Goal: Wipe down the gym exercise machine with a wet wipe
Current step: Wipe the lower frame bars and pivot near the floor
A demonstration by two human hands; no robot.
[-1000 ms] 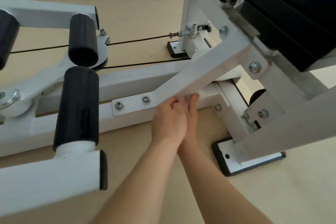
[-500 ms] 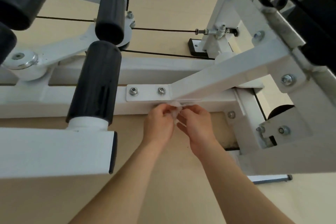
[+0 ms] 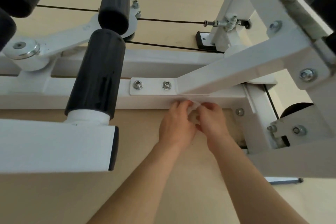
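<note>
while my left hand [image 3: 175,125] and right hand [image 3: 211,122] sit close together, both pinching the wet wipe [image 3: 194,109] bunched between their fingertips, the white frame bar [image 3: 149,101] of the machine runs just beyond the knuckles. i judge the wipe could tear if the hands pull apart too hard, or, left balled up, only smear the bar; the bolted plate [image 3: 152,85] past my left fingers could snag it.
</note>
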